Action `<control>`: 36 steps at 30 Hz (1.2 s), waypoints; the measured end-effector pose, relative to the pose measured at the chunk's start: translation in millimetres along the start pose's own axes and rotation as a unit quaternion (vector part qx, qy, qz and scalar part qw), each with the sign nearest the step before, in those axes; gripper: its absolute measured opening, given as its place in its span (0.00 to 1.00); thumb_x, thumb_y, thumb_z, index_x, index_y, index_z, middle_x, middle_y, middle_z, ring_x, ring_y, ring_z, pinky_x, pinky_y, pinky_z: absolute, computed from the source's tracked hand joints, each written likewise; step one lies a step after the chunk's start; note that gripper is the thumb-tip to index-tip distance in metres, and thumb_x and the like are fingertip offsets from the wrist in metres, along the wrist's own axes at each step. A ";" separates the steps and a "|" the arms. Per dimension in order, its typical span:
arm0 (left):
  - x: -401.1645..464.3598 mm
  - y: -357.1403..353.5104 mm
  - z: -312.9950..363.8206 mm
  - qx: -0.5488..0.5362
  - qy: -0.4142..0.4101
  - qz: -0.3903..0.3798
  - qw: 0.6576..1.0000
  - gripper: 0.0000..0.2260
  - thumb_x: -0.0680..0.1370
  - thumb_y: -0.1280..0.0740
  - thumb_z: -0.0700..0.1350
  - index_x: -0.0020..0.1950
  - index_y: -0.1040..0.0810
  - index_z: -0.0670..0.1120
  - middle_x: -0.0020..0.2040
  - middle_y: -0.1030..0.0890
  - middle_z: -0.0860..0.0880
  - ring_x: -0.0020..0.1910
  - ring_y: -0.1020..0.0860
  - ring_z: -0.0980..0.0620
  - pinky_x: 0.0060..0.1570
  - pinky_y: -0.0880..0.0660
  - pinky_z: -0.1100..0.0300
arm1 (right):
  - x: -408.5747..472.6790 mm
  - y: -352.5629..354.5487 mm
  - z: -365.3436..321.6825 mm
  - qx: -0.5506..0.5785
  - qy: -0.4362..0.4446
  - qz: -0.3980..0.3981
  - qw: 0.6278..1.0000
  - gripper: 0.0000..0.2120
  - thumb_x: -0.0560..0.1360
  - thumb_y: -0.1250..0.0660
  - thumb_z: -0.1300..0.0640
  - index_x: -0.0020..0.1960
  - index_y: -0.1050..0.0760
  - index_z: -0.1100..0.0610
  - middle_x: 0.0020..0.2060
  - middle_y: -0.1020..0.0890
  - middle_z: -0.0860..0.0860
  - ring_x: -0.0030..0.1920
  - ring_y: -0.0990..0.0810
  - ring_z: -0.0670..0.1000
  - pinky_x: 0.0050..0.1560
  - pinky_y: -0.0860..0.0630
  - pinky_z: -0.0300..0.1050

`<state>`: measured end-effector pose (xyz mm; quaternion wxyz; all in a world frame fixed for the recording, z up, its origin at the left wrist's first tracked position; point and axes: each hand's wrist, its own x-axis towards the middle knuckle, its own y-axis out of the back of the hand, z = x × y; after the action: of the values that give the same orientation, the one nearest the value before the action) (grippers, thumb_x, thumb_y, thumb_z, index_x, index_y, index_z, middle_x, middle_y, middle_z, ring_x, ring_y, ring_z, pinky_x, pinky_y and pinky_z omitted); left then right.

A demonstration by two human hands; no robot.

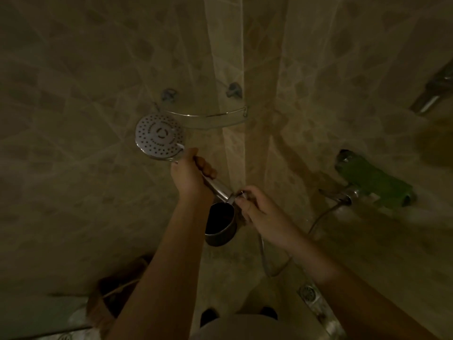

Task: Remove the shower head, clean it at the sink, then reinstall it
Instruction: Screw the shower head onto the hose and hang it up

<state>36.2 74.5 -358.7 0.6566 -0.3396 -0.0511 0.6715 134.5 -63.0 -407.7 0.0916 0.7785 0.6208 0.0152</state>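
A round chrome shower head (159, 136) with a dotted spray face points toward me in a dim tiled shower corner. My left hand (190, 176) is wrapped around its metal handle just below the head. My right hand (257, 209) pinches the hose nut at the bottom end of the handle. The metal hose (268, 261) loops down from there and back up to the wall mixer tap (350, 193).
A dark round cup holder (220, 225) sits in the corner right under my hands. A glass corner shelf (208, 116) with a chrome rail hangs above. A green cloth (375, 180) drapes over the tap. A floor drain (307, 292) lies at lower right.
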 end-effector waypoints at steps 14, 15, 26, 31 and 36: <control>17.6 35.8 21.5 -0.127 0.070 -0.068 0.987 0.18 0.81 0.36 0.42 0.31 0.35 0.50 0.25 0.41 0.53 0.21 0.41 0.56 0.19 0.38 0.61 | 6.1 -44.8 -23.8 -0.233 0.019 -0.002 0.972 0.08 0.80 0.42 0.42 0.42 0.33 0.34 0.30 0.23 0.44 0.29 0.25 0.41 0.27 0.32 0.35; 18.8 37.8 22.4 -0.134 0.076 -0.078 0.985 0.19 0.81 0.36 0.42 0.31 0.35 0.50 0.25 0.41 0.53 0.21 0.42 0.56 0.19 0.39 0.62 | 4.8 -47.1 -26.3 -0.242 0.022 -0.002 0.970 0.08 0.80 0.42 0.42 0.42 0.33 0.35 0.29 0.24 0.44 0.28 0.26 0.41 0.26 0.33 0.34; 20.9 59.4 19.5 -0.135 0.100 -0.126 0.978 0.19 0.81 0.35 0.44 0.31 0.35 0.51 0.25 0.41 0.54 0.21 0.43 0.57 0.19 0.41 0.63 | -4.8 -64.1 -33.1 -0.339 -0.009 -0.010 0.941 0.11 0.82 0.42 0.45 0.41 0.36 0.44 0.35 0.25 0.46 0.32 0.26 0.44 0.29 0.35 0.41; 17.0 67.5 24.6 -0.120 0.130 -0.231 0.957 0.21 0.82 0.35 0.46 0.31 0.36 0.51 0.21 0.40 0.55 0.17 0.42 0.59 0.16 0.41 0.65 | -5.6 -66.0 -37.0 -0.249 -0.045 -0.092 0.963 0.14 0.81 0.40 0.46 0.40 0.30 0.50 0.35 0.24 0.47 0.35 0.26 0.45 0.37 0.32 0.44; 12.9 55.8 27.6 -0.116 0.066 -0.159 0.978 0.20 0.81 0.35 0.45 0.29 0.34 0.52 0.24 0.42 0.54 0.20 0.43 0.57 0.19 0.40 0.63 | -5.6 -73.3 -36.9 -0.253 -0.042 0.015 0.966 0.13 0.82 0.42 0.45 0.45 0.28 0.53 0.36 0.22 0.52 0.34 0.23 0.49 0.33 0.31 0.45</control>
<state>-24.3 89.4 -371.3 0.7129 -0.4447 -0.1389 0.5241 57.5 -48.3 -382.8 0.3114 0.7388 0.5809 0.1408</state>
